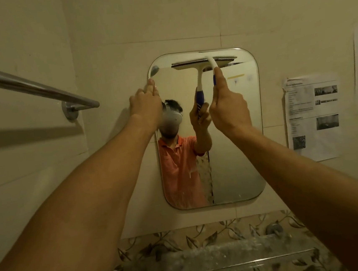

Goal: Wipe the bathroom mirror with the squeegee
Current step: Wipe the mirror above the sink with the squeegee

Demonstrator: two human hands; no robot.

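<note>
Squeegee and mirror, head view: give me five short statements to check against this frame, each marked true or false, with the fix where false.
1. The right hand grips the squeegee by its handle. True.
2. The squeegee's blade lies along the bottom edge of the mirror. False: it sits near the top edge.
3. The left hand touches the mirror's upper left edge. True.
4. The towel rail is mounted to the right of the mirror. False: it is on the left; printed sheets hang on the right.
5. A shelf sits on the wall below the mirror. True.
</note>
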